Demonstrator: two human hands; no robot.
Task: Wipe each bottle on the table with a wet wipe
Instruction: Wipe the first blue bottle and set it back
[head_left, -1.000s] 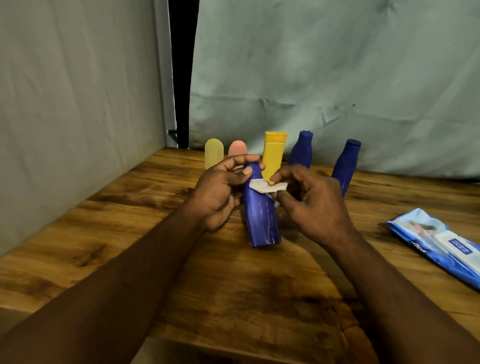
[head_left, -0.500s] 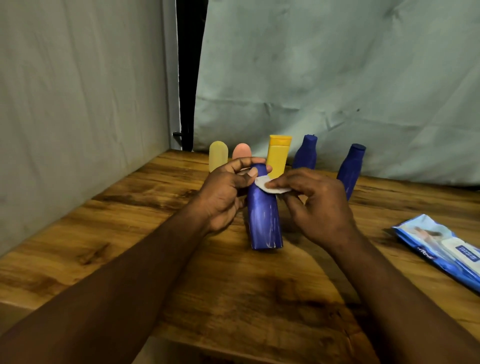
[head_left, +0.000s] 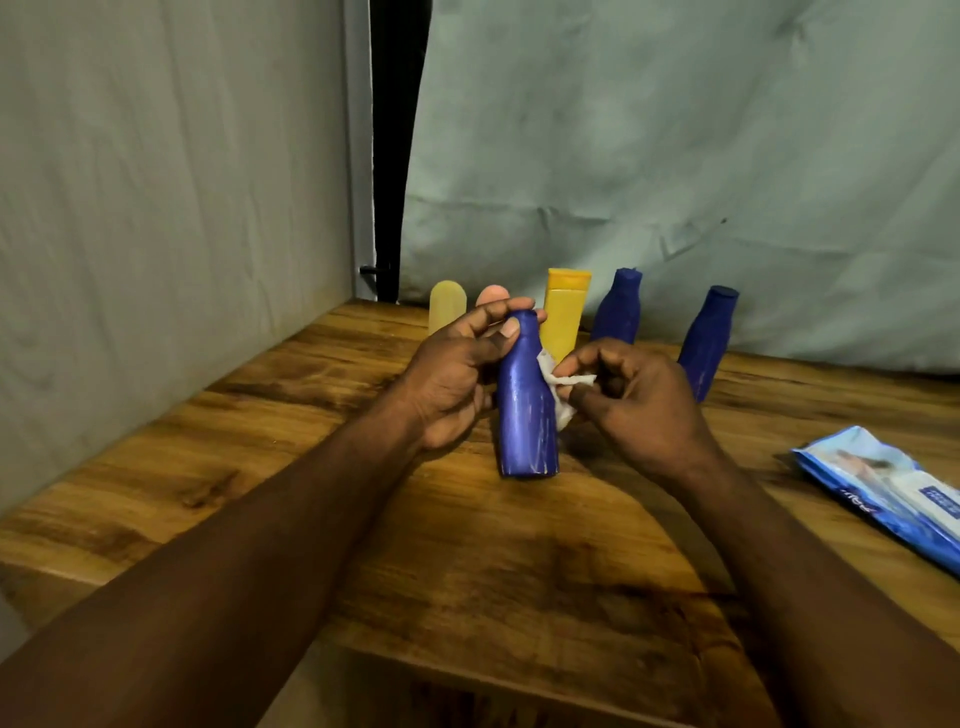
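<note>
Mid-wipe: blue bottle upright on the worktop, left grip clamps its neck, right grip pinches wipe against its right shoulder; next I'd drag it down the body.

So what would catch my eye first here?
Mid-table, the left hand grips a blue bottle near its neck, while the right hand pinches a crumpled wet wipe against its side. Behind them a bright yellow bottle stands near the table back edge. A blue wipes pack lies at the far right.
</note>
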